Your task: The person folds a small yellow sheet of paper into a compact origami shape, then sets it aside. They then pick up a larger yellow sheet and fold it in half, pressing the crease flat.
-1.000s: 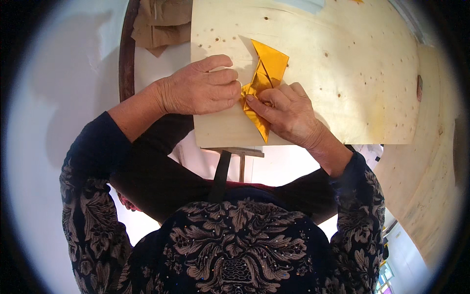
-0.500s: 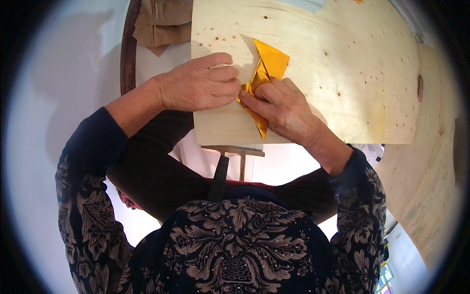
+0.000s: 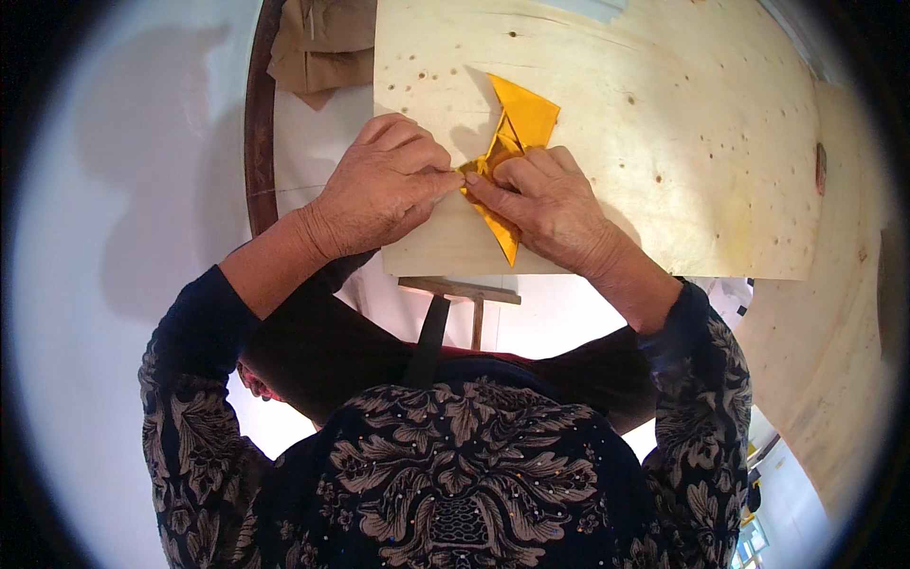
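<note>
A shiny golden-yellow folded piece [image 3: 531, 112], which looks like paper, stands out on a pale wooden board. Its broad pointed end faces away from me and a narrow tip points toward me. My right hand [image 3: 548, 207] is closed over its middle, thumb and curled fingers pressing the folds. From the left, my left hand [image 3: 384, 185] meets it with thumb and forefinger pinched together at the piece's left edge, right beside my right thumb. Whatever lies between those left fingertips is too small to make out.
The knotted plywood board [image 3: 682, 142] forms the work surface, its near edge just below my hands. Brown paper [image 3: 327, 47] lies at the far left, beside a dark wooden edge [image 3: 260, 123]. A small dark reddish piece [image 3: 821, 169] sits near the board's right side.
My left hand has turned, and its thumb and forefinger have come together at the golden piece's left edge. My right hand has stayed on the folds.
</note>
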`<action>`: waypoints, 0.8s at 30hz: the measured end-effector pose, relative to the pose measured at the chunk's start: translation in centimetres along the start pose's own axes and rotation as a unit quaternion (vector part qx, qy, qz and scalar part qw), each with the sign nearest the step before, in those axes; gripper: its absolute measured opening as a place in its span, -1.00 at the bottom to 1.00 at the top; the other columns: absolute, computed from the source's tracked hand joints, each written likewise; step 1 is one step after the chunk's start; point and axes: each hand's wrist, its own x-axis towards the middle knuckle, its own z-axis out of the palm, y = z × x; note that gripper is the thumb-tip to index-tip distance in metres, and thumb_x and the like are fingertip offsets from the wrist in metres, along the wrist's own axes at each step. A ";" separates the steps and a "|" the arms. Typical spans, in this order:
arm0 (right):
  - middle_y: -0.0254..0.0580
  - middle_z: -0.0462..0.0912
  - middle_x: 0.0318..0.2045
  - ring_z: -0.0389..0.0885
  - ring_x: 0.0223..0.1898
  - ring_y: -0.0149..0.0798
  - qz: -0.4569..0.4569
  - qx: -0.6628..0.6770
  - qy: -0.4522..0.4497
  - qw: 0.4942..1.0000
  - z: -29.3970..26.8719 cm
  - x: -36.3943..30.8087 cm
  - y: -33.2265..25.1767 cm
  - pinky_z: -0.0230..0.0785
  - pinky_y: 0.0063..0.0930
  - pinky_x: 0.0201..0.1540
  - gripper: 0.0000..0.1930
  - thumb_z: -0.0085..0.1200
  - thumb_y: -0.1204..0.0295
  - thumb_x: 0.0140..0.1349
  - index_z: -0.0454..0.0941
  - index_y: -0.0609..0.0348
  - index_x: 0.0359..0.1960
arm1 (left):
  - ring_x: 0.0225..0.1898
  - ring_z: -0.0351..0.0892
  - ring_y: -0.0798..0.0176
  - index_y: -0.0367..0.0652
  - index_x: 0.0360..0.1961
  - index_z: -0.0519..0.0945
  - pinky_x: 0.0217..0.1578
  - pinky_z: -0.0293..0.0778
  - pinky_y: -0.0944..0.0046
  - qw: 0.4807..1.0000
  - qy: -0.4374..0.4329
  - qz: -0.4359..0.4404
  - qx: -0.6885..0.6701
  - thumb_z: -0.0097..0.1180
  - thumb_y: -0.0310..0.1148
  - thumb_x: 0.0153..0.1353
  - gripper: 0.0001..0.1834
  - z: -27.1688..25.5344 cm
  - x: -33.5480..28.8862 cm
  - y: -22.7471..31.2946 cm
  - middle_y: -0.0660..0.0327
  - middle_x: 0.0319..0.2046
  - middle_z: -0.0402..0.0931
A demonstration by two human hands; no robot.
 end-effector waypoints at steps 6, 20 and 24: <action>-0.38 0.47 -0.34 0.42 -0.29 -0.33 0.000 -0.018 0.003 1.000 0.4 -0.4 -0.8 0.21 -0.44 -0.24 -0.66 0.20 0.38 0.07 0.61 0.01 -0.06 | -0.02 0.41 0.20 -0.14 -0.20 0.66 0.22 0.16 0.09 0.997 -0.008 0.007 0.081 0.19 -0.46 -0.02 -0.71 0.1 -0.6 1.0 0.26 -0.22 0.52; -0.31 0.56 -0.54 0.53 -0.46 -0.21 0.175 0.044 0.093 0.979 1.0 0.2 -1.6 0.26 -0.32 -0.29 -0.85 0.26 0.32 0.03 0.57 0.00 -0.38 | -0.05 0.39 0.21 -0.02 -0.26 0.70 0.22 0.16 0.08 0.999 0.003 -0.026 0.048 0.16 -0.37 0.10 -0.82 -0.1 -0.6 1.3 0.30 -0.27 0.46; -0.24 0.57 -0.59 0.53 -0.52 -0.14 0.216 0.064 0.034 0.974 0.1 0.7 -1.5 0.30 -0.29 -0.29 -0.84 0.22 0.28 0.08 0.54 0.04 -0.43 | -0.09 0.38 0.12 -0.10 -0.21 0.65 0.15 0.20 0.05 0.999 -0.004 -0.035 -0.003 0.16 -0.43 -0.04 -0.71 -0.3 -0.7 1.0 0.26 -0.26 0.43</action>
